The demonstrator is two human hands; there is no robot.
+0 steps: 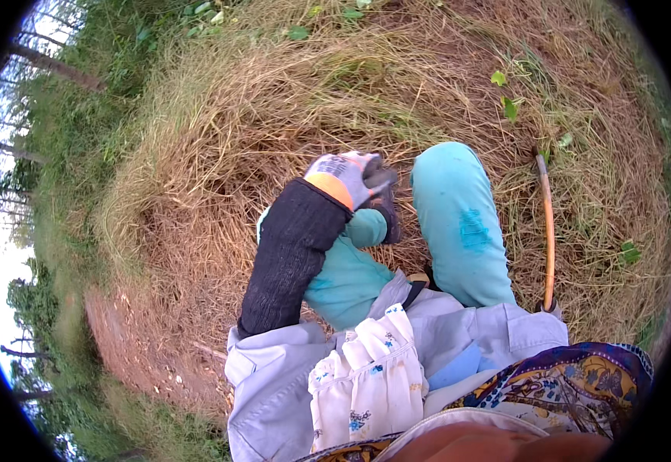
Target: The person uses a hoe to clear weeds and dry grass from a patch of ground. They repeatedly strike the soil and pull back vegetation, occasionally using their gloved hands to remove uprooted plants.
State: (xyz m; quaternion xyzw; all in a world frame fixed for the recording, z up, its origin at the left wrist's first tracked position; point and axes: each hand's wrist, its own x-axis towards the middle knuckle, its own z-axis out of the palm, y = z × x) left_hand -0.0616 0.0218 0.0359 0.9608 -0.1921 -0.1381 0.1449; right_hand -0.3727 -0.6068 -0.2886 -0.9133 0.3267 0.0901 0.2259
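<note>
My left hand wears a grey work glove with an orange band and dark fingertips, and the sleeve above it is black knit. It hovers over a dark shoe, close to dry grass; whether its fingers hold anything is hidden. A thin wooden handle with a dark tip stands out at the right, beside my bent knee in turquoise trousers. Only a small part of my right hand shows at the handle's lower end, mostly hidden by the grey sleeve; its fingers are not clearly visible.
Matted dry grass covers the ground around my legs. Reddish bare soil lies at the lower left. Green undergrowth and tree trunks rise at the left edge. Small green leaves poke up at the upper right.
</note>
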